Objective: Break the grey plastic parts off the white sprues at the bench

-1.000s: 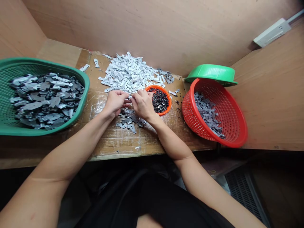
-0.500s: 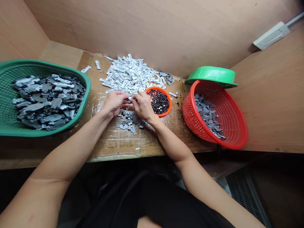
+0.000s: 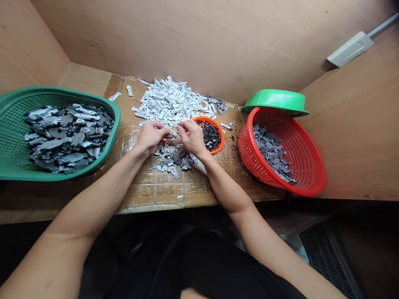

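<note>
Between thumb and fingers of my left hand [image 3: 152,138] is a small silvery metal piece [image 3: 173,133], its free end pointing right. My right hand [image 3: 192,138] is just right of that piece, with thumb and fingertips pinched together; whatever they hold, if anything, is too small to make out. Behind both hands rises a heap of pale metal pieces [image 3: 170,99]. Below them lies a smaller pile of grey metal clips [image 3: 174,161]. An orange dish [image 3: 223,139] of small dark parts [image 3: 211,135] stands beside my right hand, which partly covers its left rim.
A green basket [image 3: 116,120] of assembled-looking metal parts [image 3: 75,137] stands at left. On the right a tilted red basket [image 3: 314,166] holds grey clips [image 3: 274,153], with a green basin [image 3: 274,99] behind it. Wooden panels [image 3: 199,41] enclose the table's back and sides.
My right hand has drawn slightly right, away from my left fingertips, so more of the metal piece in my left hand shows. The view has shifted slightly.
</note>
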`<state>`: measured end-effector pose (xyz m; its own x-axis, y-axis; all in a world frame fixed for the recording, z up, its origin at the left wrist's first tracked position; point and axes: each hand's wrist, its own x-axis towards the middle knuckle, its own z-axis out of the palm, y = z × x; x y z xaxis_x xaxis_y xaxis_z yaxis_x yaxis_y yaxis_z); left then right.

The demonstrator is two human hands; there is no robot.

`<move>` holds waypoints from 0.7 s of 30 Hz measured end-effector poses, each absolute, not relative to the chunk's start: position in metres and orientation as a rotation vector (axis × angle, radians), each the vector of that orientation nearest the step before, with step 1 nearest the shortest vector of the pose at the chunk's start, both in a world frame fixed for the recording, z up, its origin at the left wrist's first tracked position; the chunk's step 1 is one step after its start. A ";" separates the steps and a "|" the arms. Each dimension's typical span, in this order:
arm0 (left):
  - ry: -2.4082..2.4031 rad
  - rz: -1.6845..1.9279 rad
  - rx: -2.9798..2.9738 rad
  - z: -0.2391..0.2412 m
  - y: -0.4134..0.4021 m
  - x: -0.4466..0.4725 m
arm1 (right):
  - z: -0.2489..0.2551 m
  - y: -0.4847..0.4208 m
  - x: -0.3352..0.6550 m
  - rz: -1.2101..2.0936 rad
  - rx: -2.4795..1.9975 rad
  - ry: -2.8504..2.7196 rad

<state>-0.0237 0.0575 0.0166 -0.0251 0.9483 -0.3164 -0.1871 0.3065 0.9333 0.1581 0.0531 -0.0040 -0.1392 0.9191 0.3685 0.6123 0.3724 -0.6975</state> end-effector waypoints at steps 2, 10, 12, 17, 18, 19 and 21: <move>1.251 1.132 0.809 0.019 0.059 -0.024 | 0.002 0.056 0.166 0.697 -1.339 -1.677; 1.215 1.178 0.830 0.024 0.061 -0.028 | 0.006 0.050 0.163 1.695 -1.112 -1.202; 1.206 1.168 0.848 0.023 0.061 -0.028 | 0.006 0.050 0.160 1.717 -1.100 -1.157; 1.179 1.168 0.910 0.018 0.061 -0.028 | 0.009 0.049 0.156 1.697 -1.134 -1.165; 1.175 1.171 0.922 0.018 0.062 -0.028 | 0.009 0.048 0.155 1.671 -1.149 -1.188; 1.170 1.177 0.932 0.017 0.062 -0.028 | 0.009 0.048 0.154 1.637 -1.164 -1.216; 1.154 1.184 0.943 0.016 0.061 -0.028 | 0.009 0.046 0.153 1.564 -1.191 -1.270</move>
<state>-0.0279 0.0609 0.0164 -0.0004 0.9864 -0.1642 -0.1892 0.1611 0.9686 0.1532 0.0464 0.0091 -0.2569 0.9482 -0.1869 -0.0121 -0.1965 -0.9804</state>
